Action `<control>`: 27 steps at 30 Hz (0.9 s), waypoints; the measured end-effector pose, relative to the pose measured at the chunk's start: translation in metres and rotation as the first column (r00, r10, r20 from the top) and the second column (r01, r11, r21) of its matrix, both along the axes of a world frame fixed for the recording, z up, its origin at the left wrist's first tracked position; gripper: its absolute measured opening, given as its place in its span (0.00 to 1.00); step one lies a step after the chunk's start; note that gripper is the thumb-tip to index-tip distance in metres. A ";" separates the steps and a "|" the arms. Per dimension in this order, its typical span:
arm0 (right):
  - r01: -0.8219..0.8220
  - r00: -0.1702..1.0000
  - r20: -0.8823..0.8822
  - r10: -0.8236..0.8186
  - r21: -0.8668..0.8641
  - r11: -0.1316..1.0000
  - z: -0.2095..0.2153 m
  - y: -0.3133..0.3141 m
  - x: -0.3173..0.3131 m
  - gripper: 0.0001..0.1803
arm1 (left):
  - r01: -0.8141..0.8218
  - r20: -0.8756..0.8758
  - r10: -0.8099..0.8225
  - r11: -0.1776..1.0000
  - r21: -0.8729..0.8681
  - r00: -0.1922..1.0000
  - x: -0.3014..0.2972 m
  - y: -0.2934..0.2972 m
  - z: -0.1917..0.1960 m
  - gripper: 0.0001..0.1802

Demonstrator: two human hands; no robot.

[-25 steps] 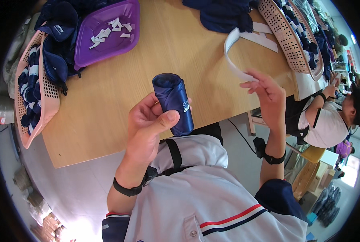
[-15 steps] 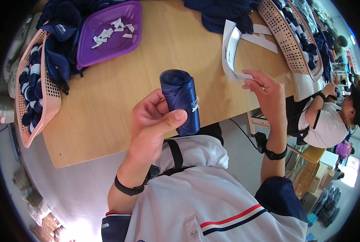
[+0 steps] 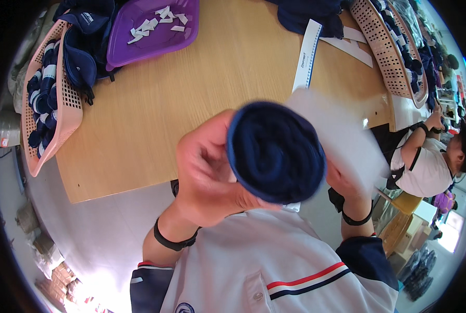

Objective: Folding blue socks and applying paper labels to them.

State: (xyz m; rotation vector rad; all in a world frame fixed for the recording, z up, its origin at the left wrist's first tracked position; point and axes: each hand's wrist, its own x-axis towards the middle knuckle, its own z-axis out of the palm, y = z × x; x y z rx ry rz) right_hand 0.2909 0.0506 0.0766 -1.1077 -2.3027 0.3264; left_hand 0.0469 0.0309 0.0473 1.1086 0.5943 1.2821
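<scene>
In my left hand (image 3: 204, 175) is a tightly rolled navy cloth (image 3: 277, 151), its spiral end turned up toward me. The fingers wrap its left side and the thumb lies along its near side. Just to its right, my right hand (image 3: 341, 180) grips a white paper strip (image 3: 348, 130). The strip is smeared by motion and hides most of that hand's fingers. Beyond the roll, a printed white strip (image 3: 307, 57) with a blue dotted edge lies on the table.
A purple tray (image 3: 117, 44) with white scraps stands at the far left of the wooden table (image 3: 139, 130). Pink baskets of banded navy rolls flank it, left (image 3: 68, 125) and right (image 3: 381, 57). Navy cloth (image 3: 308, 18) and more strips (image 3: 350, 49) lie far right. A co-worker (image 3: 421, 167) sits at right.
The navy roll has come up closer and tipped so its end faces me. My right hand has brought a white strip toward the roll, while another strip now lies flat behind.
</scene>
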 end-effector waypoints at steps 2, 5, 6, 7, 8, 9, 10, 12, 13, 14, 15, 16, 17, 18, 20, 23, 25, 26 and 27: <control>-0.122 0.990 -0.060 0.127 0.080 0.989 0.015 0.014 -0.020 0.14 | 0.028 -0.086 -0.023 0.998 0.055 0.996 -0.005 0.002 -0.004 0.31; -0.158 0.983 -0.077 0.167 0.105 0.982 0.012 0.016 -0.021 0.13 | -0.006 -0.105 0.023 0.987 0.160 0.994 -0.007 0.003 0.001 0.27; -0.216 0.974 -0.037 0.223 0.133 0.967 0.011 0.014 -0.021 0.12 | -0.018 -0.042 0.021 0.998 0.063 0.999 -0.006 0.002 0.002 0.27; -0.274 0.961 0.005 0.277 0.159 0.948 0.010 0.014 -0.021 0.12 | -0.025 0.023 0.026 0.999 -0.036 0.999 -0.006 0.002 0.003 0.28; -0.277 0.960 0.004 0.280 0.157 0.948 0.008 0.013 -0.021 0.12 | -0.025 0.086 0.037 0.991 -0.134 0.996 -0.006 0.002 0.003 0.29; -0.327 0.942 -0.010 0.334 0.180 0.928 0.005 0.013 -0.021 0.11 | -0.061 0.099 0.069 0.995 -0.076 0.993 -0.004 0.005 -0.006 0.29; -0.375 0.922 -0.023 0.387 0.203 0.905 0.002 0.012 -0.020 0.10 | -0.064 0.097 0.072 0.995 -0.076 0.993 -0.004 0.004 -0.007 0.29; -0.457 0.882 -0.042 0.470 0.169 0.873 -0.007 0.014 -0.015 0.14 | -0.111 0.198 0.157 0.968 -0.225 0.968 -0.003 0.001 -0.006 0.30; -0.403 0.865 -0.315 0.390 0.026 0.915 -0.011 0.013 -0.015 0.17 | -0.119 0.222 0.172 0.965 -0.234 0.960 -0.002 -0.001 -0.008 0.29; -0.377 0.796 -0.553 0.249 -0.129 0.917 -0.013 0.012 -0.015 0.20 | -0.118 0.219 0.171 0.965 -0.234 0.961 -0.003 -0.001 -0.008 0.29; -0.369 0.558 -0.817 -0.145 -0.401 0.839 -0.010 0.007 -0.028 0.25 | -0.077 0.169 0.109 0.980 -0.181 0.980 -0.005 -0.002 -0.009 0.29; -0.369 0.553 -0.820 -0.147 -0.399 0.840 0.000 0.015 -0.032 0.25 | -0.033 0.117 0.048 0.991 -0.129 0.992 -0.007 -0.002 -0.007 0.29; -0.404 0.618 -0.720 -0.317 -0.636 0.657 0.009 0.031 -0.036 0.25 | 0.022 0.060 -0.018 0.997 -0.072 0.998 -0.011 0.000 -0.005 0.27; -0.409 0.688 -0.572 -0.447 -0.814 0.412 0.010 0.041 -0.039 0.25 | 0.026 0.053 -0.022 0.997 -0.075 0.998 -0.012 0.000 -0.003 0.27; -0.461 0.756 -0.550 -0.354 -0.832 0.309 0.008 0.051 -0.057 0.23 | 0.168 -0.180 -0.160 0.985 0.035 0.971 -0.010 0.004 0.007 0.27; -0.485 0.817 -0.536 -0.215 -0.839 0.247 0.004 0.052 -0.067 0.18 | 0.197 -0.211 -0.194 0.980 -0.008 0.958 -0.009 0.005 0.014 0.24; -0.473 0.824 -0.535 -0.185 -0.830 0.295 0.002 0.053 -0.068 0.16 | 0.189 -0.240 -0.184 0.982 -0.002 0.953 -0.009 0.004 0.014 0.26; -0.421 0.785 -0.587 -0.198 -0.740 0.525 0.001 0.054 -0.065 0.14 | 0.158 -0.076 -0.168 0.980 -0.123 0.983 -0.009 0.002 0.010 0.27; -0.333 0.743 -0.640 -0.196 -0.608 0.720 0.001 0.055 -0.063 0.12 | 0.146 0.088 -0.128 0.958 -0.245 0.988 -0.010 0.001 0.007 0.28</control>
